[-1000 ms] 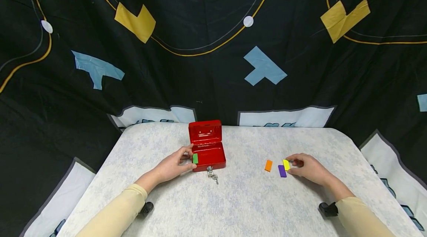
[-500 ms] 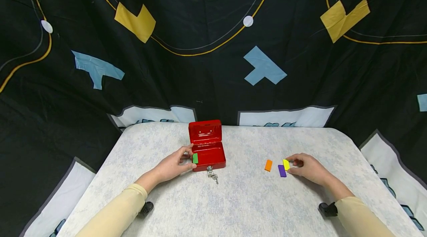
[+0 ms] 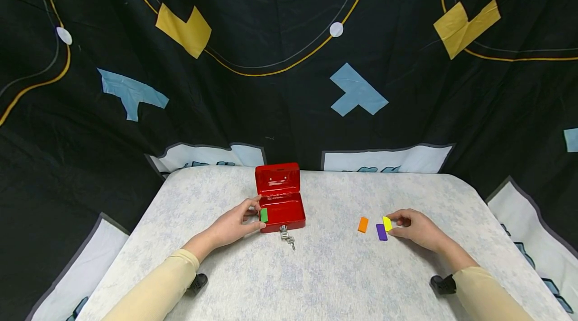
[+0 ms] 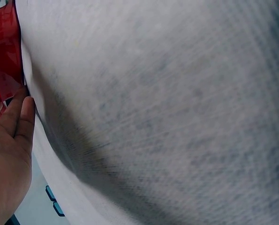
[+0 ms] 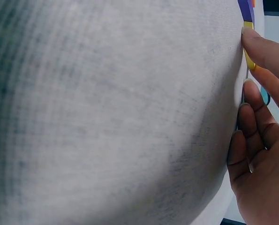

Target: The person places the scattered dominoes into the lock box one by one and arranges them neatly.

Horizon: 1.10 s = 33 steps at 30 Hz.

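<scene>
A small red cash box point(image 3: 283, 210) stands on the table with its lid raised. Inside its left end is a green block point(image 3: 264, 214). My left hand point(image 3: 231, 223) grips the box's left side, thumb at the front corner and index finger farther back; the left wrist view shows other fingers against the red wall. To the right, my right hand point(image 3: 417, 228) pinches a yellow block point(image 3: 387, 223) by its ends between thumb and forefinger. A purple block point(image 3: 381, 232) lies beside the yellow one, and an orange block point(image 3: 363, 224) lies farther left.
A metal latch with keys point(image 3: 287, 237) hangs at the box's front, the keys reaching the table. The pale mottled table point(image 3: 325, 276) spreads around both arms. Behind it hangs a dark patterned curtain point(image 3: 289, 110).
</scene>
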### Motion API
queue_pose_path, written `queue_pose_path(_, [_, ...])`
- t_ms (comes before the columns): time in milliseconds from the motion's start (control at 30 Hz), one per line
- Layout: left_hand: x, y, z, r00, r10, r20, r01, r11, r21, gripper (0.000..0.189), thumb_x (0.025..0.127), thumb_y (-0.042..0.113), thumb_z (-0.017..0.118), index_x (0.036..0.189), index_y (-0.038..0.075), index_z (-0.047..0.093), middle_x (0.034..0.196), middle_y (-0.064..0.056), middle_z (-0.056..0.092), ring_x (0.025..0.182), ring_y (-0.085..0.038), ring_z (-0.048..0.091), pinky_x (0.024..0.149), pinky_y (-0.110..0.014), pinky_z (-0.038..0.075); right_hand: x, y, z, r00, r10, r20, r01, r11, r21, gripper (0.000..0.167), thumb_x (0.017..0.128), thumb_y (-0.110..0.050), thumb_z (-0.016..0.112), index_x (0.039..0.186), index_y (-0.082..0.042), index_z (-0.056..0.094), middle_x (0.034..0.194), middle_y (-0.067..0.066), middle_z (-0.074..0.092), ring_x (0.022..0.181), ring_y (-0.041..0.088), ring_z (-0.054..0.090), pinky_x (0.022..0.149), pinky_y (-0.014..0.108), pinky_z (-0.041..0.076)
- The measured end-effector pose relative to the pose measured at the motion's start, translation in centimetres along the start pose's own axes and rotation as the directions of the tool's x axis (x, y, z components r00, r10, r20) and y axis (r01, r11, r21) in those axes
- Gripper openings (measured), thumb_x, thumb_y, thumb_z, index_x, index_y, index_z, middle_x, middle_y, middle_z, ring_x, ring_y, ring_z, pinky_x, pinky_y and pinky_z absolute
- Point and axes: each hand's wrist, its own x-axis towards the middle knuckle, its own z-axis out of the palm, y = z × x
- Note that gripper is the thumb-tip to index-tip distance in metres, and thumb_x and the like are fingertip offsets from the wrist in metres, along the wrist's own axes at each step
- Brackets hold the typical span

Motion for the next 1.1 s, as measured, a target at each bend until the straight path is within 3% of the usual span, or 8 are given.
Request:
queue_pose_path(800, [0.05,-0.06,-0.06,1.0,0.006,-0.002,-0.006,1.0,0.004,0.045,0.093,0.048,0.074,0.122,0.022,0.052,0.166,0.005,0.03,0.129,-0.022,0.058,0.11,-0.05,0.043,0.43,0.61,0.09,1.0,0.013,-0.016,-0.014,1.0,-0.021,0.045,0.089,-0.029,0.082,0.127,-0.008,0.069,0.099,0.003,0.059,0.092,0.022,0.05,0.075,0.031,0.045])
queue_pose_path(1100, [0.01,-0.02,-0.04,1.0,0.013,-0.003,-0.013,1.0,-0.002,0.044,0.093,0.047,0.074,0.122,0.022,0.052,0.166,0.005,0.03,0.129,-0.022,0.058,0.109,-0.049,0.043,0.28,0.4,-0.07,0.999,-0.043,-0.018,0.042,0.998,-0.048,0.042,0.088,-0.028,0.083,0.123,-0.008,0.071,0.097,0.002,0.058,0.089,0.021,0.05,0.074,0.032,0.046])
